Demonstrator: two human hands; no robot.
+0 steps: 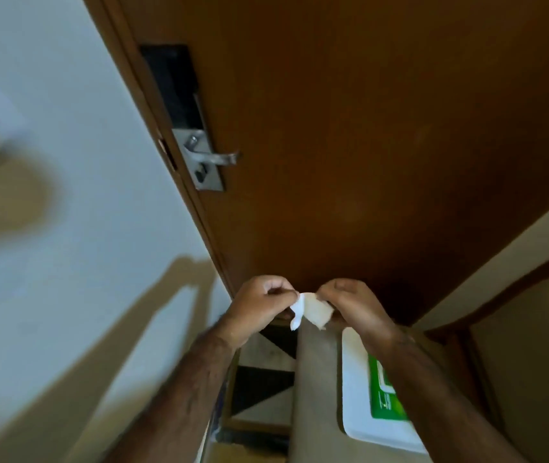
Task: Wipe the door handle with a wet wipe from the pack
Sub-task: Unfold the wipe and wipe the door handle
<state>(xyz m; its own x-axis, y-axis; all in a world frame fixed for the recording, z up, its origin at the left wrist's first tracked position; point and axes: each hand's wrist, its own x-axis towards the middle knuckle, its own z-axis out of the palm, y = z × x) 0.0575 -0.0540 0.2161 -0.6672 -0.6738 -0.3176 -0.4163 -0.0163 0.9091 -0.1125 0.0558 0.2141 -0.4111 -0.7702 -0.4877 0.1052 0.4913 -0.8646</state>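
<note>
A small white wet wipe (311, 310) is pinched between my left hand (259, 307) and my right hand (355, 305), held low in front of the brown door (350, 128). The wipe is partly folded, and both hands grip its edges. The silver lever door handle (219, 158) sits on a metal plate at the door's left edge, well above and left of my hands. Above it is a black lock panel (173, 85). The white wipe pack with a green label (376, 389) lies below my right forearm, partly hidden by it.
A white wall (49, 228) with shadows of my arms runs along the left. The pack rests on a beige surface (316, 396). A wooden-framed cushioned chair (527, 345) stands at the right. Dark floor tiles (263, 379) show between my arms.
</note>
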